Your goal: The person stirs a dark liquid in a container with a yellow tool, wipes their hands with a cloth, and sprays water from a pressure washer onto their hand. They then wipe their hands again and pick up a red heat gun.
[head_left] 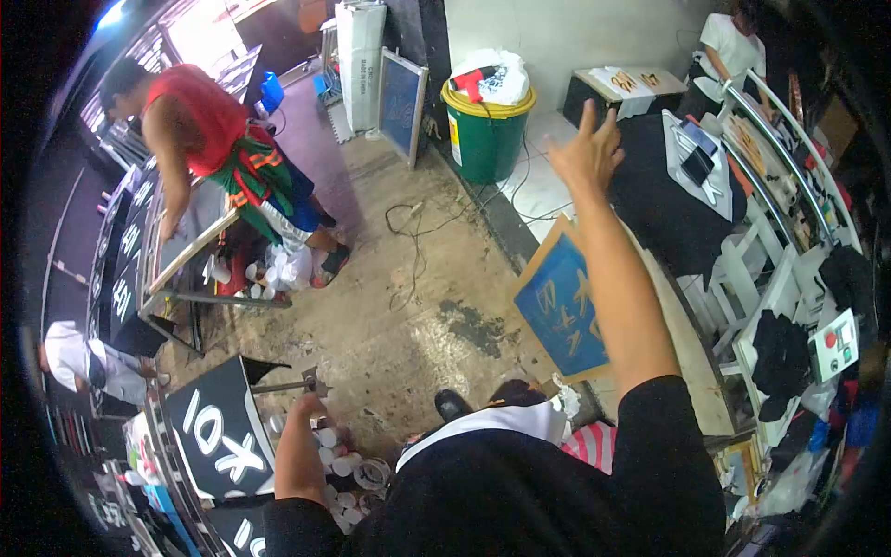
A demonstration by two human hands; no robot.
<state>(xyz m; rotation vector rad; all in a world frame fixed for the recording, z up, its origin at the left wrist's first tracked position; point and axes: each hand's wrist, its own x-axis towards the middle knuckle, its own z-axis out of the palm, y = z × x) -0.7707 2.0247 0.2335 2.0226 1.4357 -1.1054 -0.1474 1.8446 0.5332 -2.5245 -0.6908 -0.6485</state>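
My right hand (589, 153) is raised out in front with its fingers spread, and nothing shows in it. Beneath that forearm, a wood-framed screen printing frame (557, 302) with blue mesh and pale lettering leans at the floor's edge. My left hand (306, 406) hangs low beside the end of a metal bar (283, 385). Its fingers are small and partly hidden, so I cannot make out whether it touches the bar. Left of it lies a black cloth panel (221, 436) with white printed lettering. Several white tubs (343, 464) stand on the floor below this hand.
A person in a red sleeveless top (200, 116) leans over a framed table at left; another in white (70, 357) is behind. A third person (733, 46) is at upper right. A green bin (487, 139), a loose cable (413, 241) and a black-covered table (650, 190) are ahead.
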